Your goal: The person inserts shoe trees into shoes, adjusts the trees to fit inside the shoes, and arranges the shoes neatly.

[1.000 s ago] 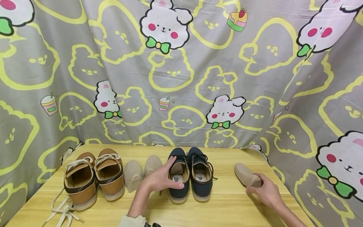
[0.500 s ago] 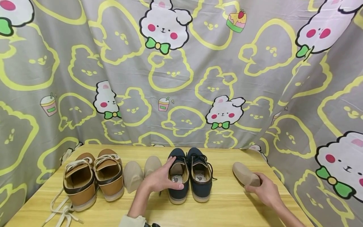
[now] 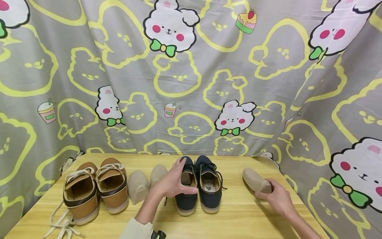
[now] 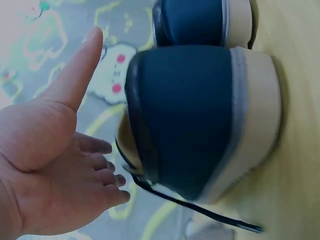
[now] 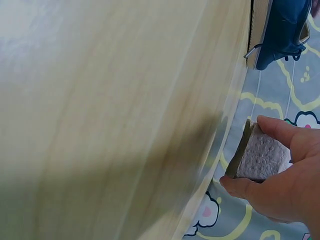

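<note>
A pair of navy lace-up shoes stands mid-table, heels toward me. Over the opening of the left navy shoe (image 3: 186,201) hovers my left hand (image 3: 168,185), thumb spread wide from the fingers. In the left wrist view this hand (image 4: 55,165) holds nothing, and a gap separates its thumb from the shoe heel (image 4: 190,115). Beside it stands the right navy shoe (image 3: 211,200). At the right, my right hand (image 3: 278,199) pinches the thick end of a beige molded shoe insert (image 3: 252,178). The right wrist view shows thumb and fingers on either side of the insert's rough end (image 5: 262,155).
Two more beige shoe inserts, one nearer (image 3: 138,187) and one farther (image 3: 158,174), stand left of the navy pair. Tan shoes (image 3: 116,200) with cream laces sit farther left, one lace (image 3: 64,224) trailing on the wooden table (image 3: 235,219). A cartoon-printed curtain (image 3: 185,73) encloses the back and sides.
My left hand has shifted slightly right and up over the left navy shoe. My right hand keeps its grip on the insert, nearly in place. The whole head view has drifted slightly.
</note>
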Demonstrator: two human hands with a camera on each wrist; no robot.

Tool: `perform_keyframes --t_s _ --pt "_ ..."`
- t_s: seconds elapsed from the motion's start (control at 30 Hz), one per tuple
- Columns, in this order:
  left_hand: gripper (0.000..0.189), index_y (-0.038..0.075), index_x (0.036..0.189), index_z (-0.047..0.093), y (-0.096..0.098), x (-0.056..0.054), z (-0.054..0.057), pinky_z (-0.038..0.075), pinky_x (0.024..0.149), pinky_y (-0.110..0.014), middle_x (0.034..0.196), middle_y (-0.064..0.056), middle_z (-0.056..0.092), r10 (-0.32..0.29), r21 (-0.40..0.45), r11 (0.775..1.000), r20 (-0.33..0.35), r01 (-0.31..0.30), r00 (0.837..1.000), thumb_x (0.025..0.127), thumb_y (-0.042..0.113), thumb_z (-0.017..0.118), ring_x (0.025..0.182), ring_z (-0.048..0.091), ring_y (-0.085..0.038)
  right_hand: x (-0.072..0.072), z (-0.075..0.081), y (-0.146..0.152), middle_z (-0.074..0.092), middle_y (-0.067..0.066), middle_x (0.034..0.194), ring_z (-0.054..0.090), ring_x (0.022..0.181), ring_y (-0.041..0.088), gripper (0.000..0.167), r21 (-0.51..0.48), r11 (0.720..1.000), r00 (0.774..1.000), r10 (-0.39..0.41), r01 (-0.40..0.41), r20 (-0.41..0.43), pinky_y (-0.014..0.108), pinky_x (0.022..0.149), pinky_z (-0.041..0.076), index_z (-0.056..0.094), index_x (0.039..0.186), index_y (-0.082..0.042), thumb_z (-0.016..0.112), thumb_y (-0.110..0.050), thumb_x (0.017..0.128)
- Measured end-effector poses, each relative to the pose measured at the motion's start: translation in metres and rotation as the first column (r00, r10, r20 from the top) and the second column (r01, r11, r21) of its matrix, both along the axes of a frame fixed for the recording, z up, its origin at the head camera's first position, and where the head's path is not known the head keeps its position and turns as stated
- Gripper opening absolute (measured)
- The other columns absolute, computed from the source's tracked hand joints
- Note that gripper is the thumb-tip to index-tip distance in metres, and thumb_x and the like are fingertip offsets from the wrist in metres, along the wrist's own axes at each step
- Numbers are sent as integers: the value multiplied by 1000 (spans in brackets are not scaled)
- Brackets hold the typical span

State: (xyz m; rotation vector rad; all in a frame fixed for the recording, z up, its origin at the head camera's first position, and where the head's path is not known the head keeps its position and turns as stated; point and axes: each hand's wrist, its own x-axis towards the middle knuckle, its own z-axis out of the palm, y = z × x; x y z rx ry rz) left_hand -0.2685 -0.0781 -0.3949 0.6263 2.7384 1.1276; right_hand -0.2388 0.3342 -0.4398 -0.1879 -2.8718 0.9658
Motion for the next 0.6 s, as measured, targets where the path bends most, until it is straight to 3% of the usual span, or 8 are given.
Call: perform_keyframes --t_s 0.17,0.3,0.4,0.6 --pt "123 14 165 10 25 -6 15 17 123 -60 171 -17 7 -64 -91 994 -54 59 996 76 55 85 157 9 -39 -1 0 -3 64 26 129 66 106 36 82 -8 1000 1000 2 -2 1 42 78 55 52 141 1 84 -43 81" --pt "122 15 165 11 45 -10 22 17 124 -59 171 -15 9 -103 -168 981 -51 93 993 77 56 84 156 11 -41 -1 0 -4 65 26 127 66 105 35 82 -10 1000 1000 3 -3 3 43 77 55 52 141 1 84 -43 81" --pt "123 14 165 12 58 -12 23 21 123 -58 170 -15 13 -116 -226 969 -51 102 992 76 58 84 155 15 -41 -1 1 -5 66 25 127 66 104 34 81 -13 1000 1000 1 -1 5 43 77 55 52 141 1 84 -42 81" --pt "128 10 164 12 71 -14 12 17 126 -51 168 -17 20 -110 -308 948 -69 84 991 73 64 83 156 20 -31 0 0 -7 66 25 126 66 105 34 79 -11 1000 1000 1 -1 -12 42 78 55 54 139 2 86 -39 80"
